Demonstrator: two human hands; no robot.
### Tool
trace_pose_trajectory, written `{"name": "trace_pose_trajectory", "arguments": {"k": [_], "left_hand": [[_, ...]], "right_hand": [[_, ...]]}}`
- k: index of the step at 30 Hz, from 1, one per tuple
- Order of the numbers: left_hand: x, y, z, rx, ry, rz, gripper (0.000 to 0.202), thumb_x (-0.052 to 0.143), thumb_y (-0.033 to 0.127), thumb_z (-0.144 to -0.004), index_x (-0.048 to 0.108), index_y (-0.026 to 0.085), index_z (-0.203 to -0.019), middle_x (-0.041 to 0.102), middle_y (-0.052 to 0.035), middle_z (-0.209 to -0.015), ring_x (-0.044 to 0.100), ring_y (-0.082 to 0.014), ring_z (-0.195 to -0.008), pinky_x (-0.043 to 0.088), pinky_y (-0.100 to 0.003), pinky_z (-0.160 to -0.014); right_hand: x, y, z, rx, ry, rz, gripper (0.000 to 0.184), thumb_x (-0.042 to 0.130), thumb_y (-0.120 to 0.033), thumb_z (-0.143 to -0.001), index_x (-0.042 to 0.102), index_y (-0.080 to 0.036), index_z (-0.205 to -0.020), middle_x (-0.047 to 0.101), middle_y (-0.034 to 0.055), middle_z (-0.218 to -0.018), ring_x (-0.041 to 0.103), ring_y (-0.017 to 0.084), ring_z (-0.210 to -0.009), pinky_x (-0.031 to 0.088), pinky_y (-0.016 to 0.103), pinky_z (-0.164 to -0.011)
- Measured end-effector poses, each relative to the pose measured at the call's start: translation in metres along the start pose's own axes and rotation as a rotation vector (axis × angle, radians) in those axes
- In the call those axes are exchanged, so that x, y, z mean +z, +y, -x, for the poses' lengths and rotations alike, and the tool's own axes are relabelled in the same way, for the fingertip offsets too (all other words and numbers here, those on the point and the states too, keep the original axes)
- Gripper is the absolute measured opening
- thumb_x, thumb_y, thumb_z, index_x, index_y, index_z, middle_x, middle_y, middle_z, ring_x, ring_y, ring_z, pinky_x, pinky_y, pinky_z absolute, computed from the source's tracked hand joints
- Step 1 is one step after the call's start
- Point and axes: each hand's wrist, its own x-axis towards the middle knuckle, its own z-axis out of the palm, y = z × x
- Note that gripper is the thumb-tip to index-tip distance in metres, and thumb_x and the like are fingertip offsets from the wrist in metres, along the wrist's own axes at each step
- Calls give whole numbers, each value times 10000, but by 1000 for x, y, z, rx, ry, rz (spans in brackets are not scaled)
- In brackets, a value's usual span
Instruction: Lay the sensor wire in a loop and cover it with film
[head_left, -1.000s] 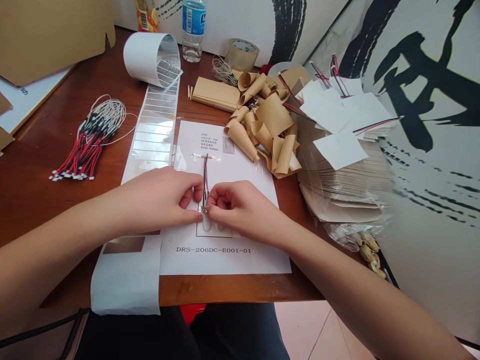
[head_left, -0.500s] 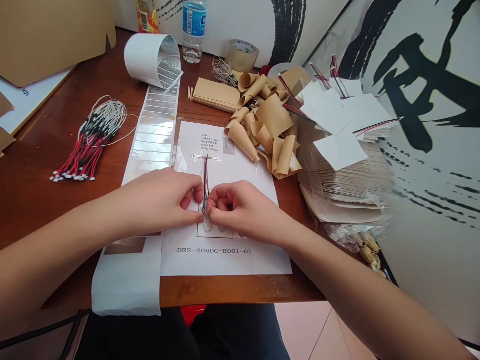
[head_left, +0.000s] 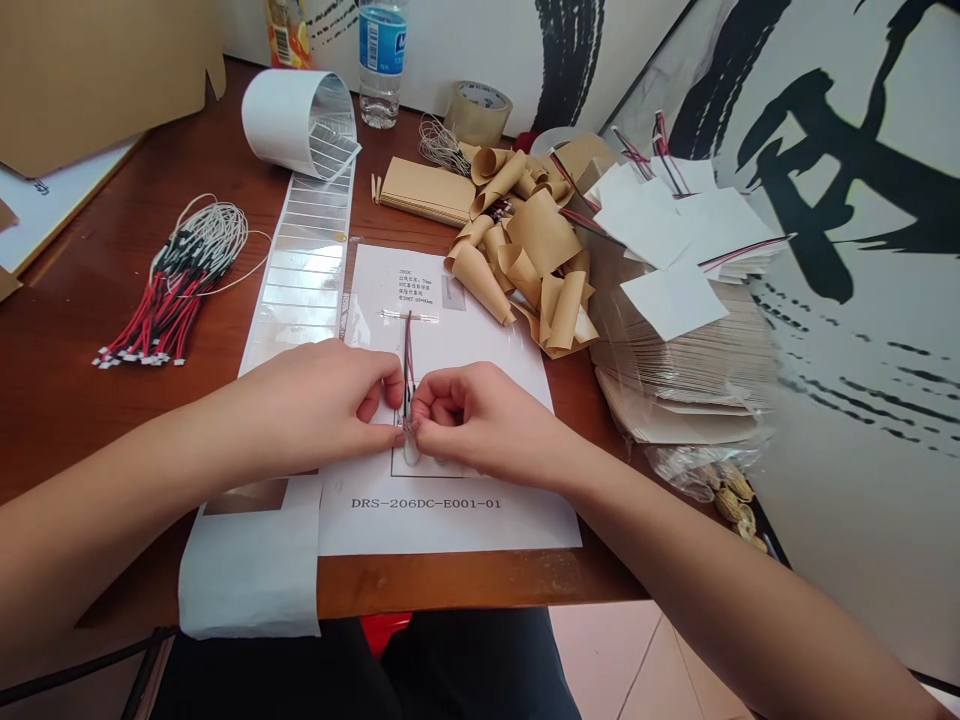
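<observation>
A thin wire harness (head_left: 407, 365) with red and black leads runs upright along a printed sheet (head_left: 450, 530); a strip of clear tape (head_left: 409, 316) crosses its top end. My left hand (head_left: 330, 400) lies left of the harness, fingers curled, its thumb tip pressed at the lower end of the wires. From the other side, my right hand (head_left: 480, 415) pinches the same lower end between thumb and forefinger. A pale loop of wire (head_left: 411, 450) shows below the fingertips. My fingers hide the exact contact. The sheet's drawn rectangle is partly covered by my right hand.
A roll of labels (head_left: 277, 120) unwinds beneath my left forearm to the table edge. Left of it lies a bundle of red, black and white wires (head_left: 199, 250). Curled brown paper pieces (head_left: 544, 235) and a stack of cards (head_left: 690, 360) stand right. A water bottle (head_left: 381, 70) is behind.
The whole view has shifted slightly left. Both hands keep their place at the wires, with only small fingertip movement; the pale loop below them looks narrower.
</observation>
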Motion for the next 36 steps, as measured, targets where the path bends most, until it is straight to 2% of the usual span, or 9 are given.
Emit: {"name": "trace_pose_trajectory", "arguments": {"k": [14, 21, 27, 36], "left_hand": [[0, 4, 2, -11, 11, -21, 262, 600, 516, -784, 620, 287, -909, 694, 18, -728, 631, -229, -711, 357, -325, -581], [-2, 5, 3, -14, -1, -35, 260, 597, 509, -786, 605, 282, -912, 703, 9, -761, 632, -233, -716, 367, -331, -596], [-1, 5, 2, 1, 11, -30, 253, 593, 511, -790, 610, 281, -896, 702, 4, -760, 622, -227, -688, 358, -329, -580], [0, 2, 4, 2, 6, -39, 243, 566, 505, -807, 608, 287, -905, 696, 12, -754, 626, -219, -700, 364, -323, -572]], "right_hand": [[-3, 0, -1, -22, -25, 118, 73, 606, -227, -736, 561, -196, -686, 477, -91, -552, 397, 61, -520, 317, 222, -480], [-5, -4, 3, 7, -88, 140, 102, 627, -216, -734, 543, -202, -679, 478, -81, -558, 407, 74, -529, 335, 231, -494], [-4, 2, 1, -30, -43, -3, 145, 585, -237, -809, 487, -213, -705, 462, -80, -593, 446, 78, -526, 334, 228, -495], [0, 4, -1, -86, 13, 47, 241, 611, -261, -877, 474, -209, -685, 496, -77, -558, 448, 72, -497, 316, 222, -508]]}}
